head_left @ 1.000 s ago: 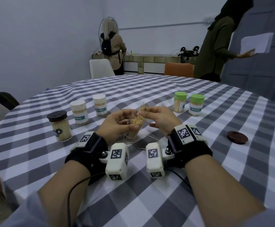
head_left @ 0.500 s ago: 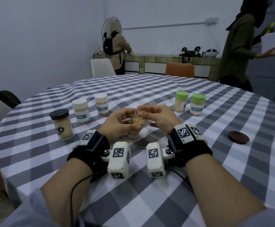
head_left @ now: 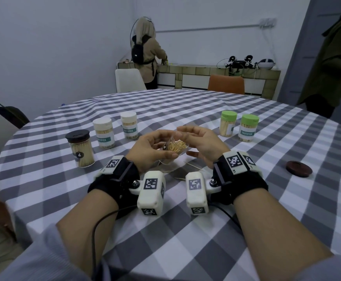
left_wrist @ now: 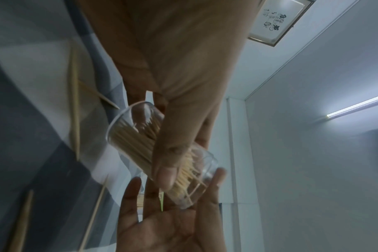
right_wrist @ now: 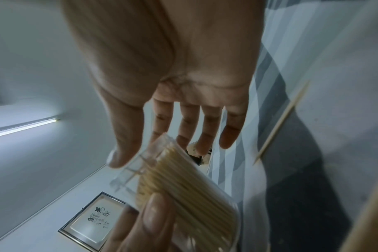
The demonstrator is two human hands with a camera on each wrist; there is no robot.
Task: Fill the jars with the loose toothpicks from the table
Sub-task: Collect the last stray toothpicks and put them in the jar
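Observation:
My left hand [head_left: 152, 148] grips a clear open jar [head_left: 174, 148] packed with toothpicks, tilted with its mouth toward my right hand [head_left: 200, 142]. In the left wrist view the thumb [left_wrist: 173, 153] lies across the jar [left_wrist: 136, 136]. My right hand [right_wrist: 175, 102] has straight fingers held against the jar's mouth [right_wrist: 153, 156] and holds nothing. A few loose toothpicks [head_left: 193, 166] lie on the checked tablecloth [head_left: 185, 230] under my hands. The jar's brown lid [head_left: 298, 168] lies far to the right.
A brown-lidded jar [head_left: 80, 148], two white-lidded jars [head_left: 104, 133] [head_left: 129, 125] and two green-lidded jars [head_left: 228, 123] [head_left: 248, 128] stand closed on the table. Two people stand beyond the table, with two chairs behind it.
The jar has tipped from upright to tilted toward my right hand. The toothpicks that stood up out of it now lie inside, and my right fingers have straightened at the mouth.

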